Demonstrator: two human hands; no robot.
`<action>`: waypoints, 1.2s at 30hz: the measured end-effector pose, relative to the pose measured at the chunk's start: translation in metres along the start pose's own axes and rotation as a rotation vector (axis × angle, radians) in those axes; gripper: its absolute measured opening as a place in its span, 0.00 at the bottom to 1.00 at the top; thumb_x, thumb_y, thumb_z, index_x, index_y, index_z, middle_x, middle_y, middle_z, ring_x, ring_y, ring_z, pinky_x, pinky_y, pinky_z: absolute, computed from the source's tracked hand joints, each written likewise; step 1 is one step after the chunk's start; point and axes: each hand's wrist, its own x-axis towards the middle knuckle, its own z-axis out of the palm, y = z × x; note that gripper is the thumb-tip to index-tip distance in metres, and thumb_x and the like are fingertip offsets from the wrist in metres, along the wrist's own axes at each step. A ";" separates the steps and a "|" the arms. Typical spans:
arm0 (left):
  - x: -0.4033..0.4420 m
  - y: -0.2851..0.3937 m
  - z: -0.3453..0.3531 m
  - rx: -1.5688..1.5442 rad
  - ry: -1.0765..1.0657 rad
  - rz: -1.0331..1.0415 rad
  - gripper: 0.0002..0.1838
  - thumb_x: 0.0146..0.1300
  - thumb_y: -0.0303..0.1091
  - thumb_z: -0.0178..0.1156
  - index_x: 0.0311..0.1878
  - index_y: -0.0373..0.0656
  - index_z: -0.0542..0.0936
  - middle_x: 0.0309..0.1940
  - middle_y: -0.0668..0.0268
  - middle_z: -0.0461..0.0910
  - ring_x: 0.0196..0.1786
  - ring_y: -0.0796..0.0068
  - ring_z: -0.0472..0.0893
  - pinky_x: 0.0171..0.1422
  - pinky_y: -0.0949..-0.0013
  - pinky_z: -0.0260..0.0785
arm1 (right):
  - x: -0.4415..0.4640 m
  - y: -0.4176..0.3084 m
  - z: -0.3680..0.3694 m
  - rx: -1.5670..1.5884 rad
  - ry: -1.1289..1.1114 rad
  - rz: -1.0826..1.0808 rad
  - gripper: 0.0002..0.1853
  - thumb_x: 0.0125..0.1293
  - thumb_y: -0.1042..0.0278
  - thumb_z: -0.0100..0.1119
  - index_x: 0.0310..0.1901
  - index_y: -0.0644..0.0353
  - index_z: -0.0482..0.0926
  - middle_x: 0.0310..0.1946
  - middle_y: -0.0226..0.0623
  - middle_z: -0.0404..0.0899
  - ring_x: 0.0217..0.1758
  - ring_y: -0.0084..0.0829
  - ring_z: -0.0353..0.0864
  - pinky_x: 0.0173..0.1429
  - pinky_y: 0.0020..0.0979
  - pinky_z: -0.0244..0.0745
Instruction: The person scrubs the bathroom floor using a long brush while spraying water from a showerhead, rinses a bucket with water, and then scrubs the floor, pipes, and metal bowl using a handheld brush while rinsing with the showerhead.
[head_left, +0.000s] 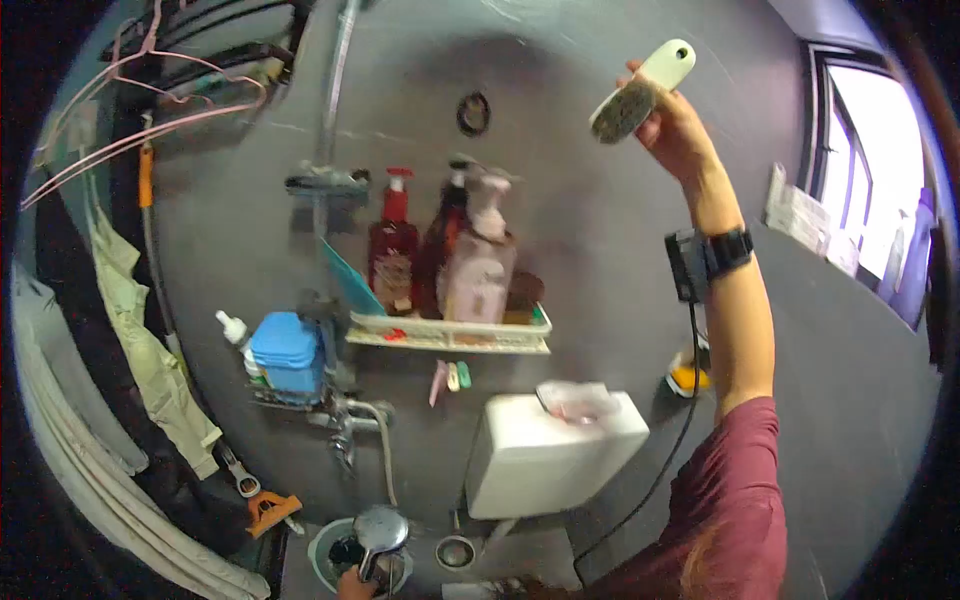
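The right hand point(672, 128) grips a brush point(645, 90), upper right; the left point(354, 584) clasps the shower head point(381, 529) over a basin point(318, 553), bottom left.

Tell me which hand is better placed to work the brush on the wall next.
The right hand, I'd judge: it already holds the brush, raised before the grey wall. The left hand is low in view, holding the shower head, so it seems occupied.
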 end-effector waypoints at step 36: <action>-0.062 0.057 0.326 0.145 0.029 -0.026 0.12 0.38 0.32 0.64 0.26 0.42 0.71 0.17 0.61 0.73 0.24 0.59 0.75 0.27 0.64 0.65 | -0.897 0.364 -0.057 0.685 0.604 1.466 0.13 0.54 0.79 0.48 0.42 0.57 0.70 0.39 0.42 0.72 0.46 0.35 0.72 0.44 0.31 0.72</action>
